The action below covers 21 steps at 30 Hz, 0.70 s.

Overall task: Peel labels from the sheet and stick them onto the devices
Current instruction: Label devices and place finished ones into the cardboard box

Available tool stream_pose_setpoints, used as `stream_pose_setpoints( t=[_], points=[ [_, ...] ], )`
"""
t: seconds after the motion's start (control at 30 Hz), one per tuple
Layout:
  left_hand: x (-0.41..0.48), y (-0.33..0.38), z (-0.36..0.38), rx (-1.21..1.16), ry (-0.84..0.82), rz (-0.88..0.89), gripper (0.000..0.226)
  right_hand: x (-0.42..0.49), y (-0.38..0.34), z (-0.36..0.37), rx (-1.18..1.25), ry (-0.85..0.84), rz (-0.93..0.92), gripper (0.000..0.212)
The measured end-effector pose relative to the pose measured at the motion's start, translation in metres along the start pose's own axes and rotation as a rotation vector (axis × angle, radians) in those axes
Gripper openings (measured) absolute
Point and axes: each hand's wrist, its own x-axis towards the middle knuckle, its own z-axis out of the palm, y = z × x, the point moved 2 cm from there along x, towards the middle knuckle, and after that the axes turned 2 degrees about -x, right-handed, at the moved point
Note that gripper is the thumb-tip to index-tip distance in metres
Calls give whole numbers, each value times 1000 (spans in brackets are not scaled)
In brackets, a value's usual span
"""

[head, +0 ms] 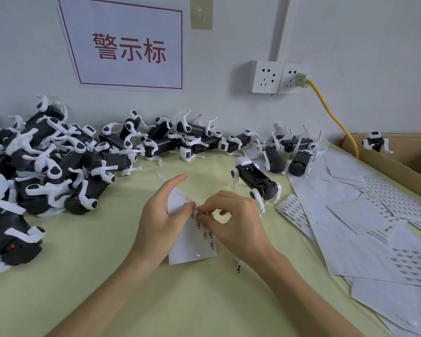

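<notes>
A small white label sheet (192, 246) with a few printed labels lies in the middle of the green table. My left hand (163, 215) holds it, thumb pinching its upper edge. My right hand (231, 222) pinches a label at the sheet's top with fingertips curled. One black-and-white dog-shaped device (258, 181) lies belly up just beyond my right hand. A heap of the same devices (46, 161) fills the left and back of the table. One loose label (239, 265) lies on the table under my right wrist.
Used backing sheets and label sheets (365, 220) spread over the right side. A cardboard box (399, 154) at the far right holds one device (376, 141). A yellow cable (336, 117) runs from the wall socket (277, 76). A paper sign (129, 47) hangs on the wall.
</notes>
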Motion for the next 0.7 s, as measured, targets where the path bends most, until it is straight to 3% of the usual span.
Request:
stream_pose_setpoints(
  t=[0.47, 0.7],
  points=[
    [4, -11, -2, -45, 0, -103, 51, -1, -7, 0, -13, -26, -36, 13],
    [12, -31, -6, 140, -30, -201, 60, 1, -10, -5, 191, 8, 147, 19]
  ],
)
